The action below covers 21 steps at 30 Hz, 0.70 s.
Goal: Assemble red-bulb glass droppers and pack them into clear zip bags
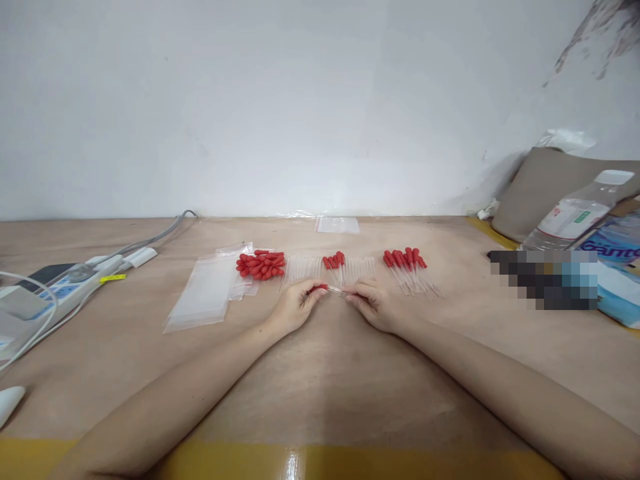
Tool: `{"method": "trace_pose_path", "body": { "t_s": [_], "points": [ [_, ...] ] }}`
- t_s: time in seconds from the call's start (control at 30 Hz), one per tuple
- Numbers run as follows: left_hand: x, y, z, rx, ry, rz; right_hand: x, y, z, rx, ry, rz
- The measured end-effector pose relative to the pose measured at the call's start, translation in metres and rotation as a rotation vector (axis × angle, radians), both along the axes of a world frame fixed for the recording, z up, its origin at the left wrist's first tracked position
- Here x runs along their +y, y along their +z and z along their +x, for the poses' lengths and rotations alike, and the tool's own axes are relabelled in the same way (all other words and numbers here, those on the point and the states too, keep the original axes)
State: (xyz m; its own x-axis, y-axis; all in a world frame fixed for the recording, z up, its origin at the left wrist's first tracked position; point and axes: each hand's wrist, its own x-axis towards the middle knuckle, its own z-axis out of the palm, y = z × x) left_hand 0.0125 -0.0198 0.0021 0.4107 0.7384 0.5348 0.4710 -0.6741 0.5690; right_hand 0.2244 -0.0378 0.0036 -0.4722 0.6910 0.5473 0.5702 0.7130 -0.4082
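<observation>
My left hand pinches the red rubber bulb of a dropper. My right hand pinches its clear glass tube, so both hands hold the one dropper between them above the wooden table. Just behind my hands lie a heap of loose red bulbs, a row of bare glass tubes, a few droppers with bulbs and a larger group of droppers with bulbs.
A stack of clear plastic bags lies at the left, another small bag by the wall. A power strip with cables is far left. A water bottle, a brown cushion and a blue package stand at the right.
</observation>
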Motion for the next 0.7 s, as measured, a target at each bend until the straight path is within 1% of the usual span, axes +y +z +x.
{"method": "trace_pose_path", "body": {
  "t_s": [0.13, 0.27, 0.4, 0.47, 0.57, 0.7],
  "points": [
    [-0.006, 0.006, -0.001, 0.042, -0.087, 0.007, 0.003, 0.001, 0.006, -0.051, 0.039, 0.005],
    [-0.009, 0.009, -0.001, 0.131, -0.158, 0.018, 0.007, 0.003, 0.013, -0.161, 0.053, 0.087],
    [-0.008, 0.007, -0.001, 0.217, -0.134, 0.043, 0.008, 0.002, 0.015, -0.269, -0.008, 0.242],
    [-0.007, 0.005, 0.0, 0.256, -0.125, 0.064, 0.007, 0.002, 0.014, -0.3, -0.033, 0.28],
    [-0.006, 0.004, -0.001, 0.295, -0.14, 0.087, 0.002, 0.003, 0.01, -0.291, -0.033, 0.267],
    [-0.007, 0.006, -0.001, 0.295, -0.148, 0.101, -0.002, 0.006, 0.005, -0.257, -0.009, 0.147]
  ]
}}
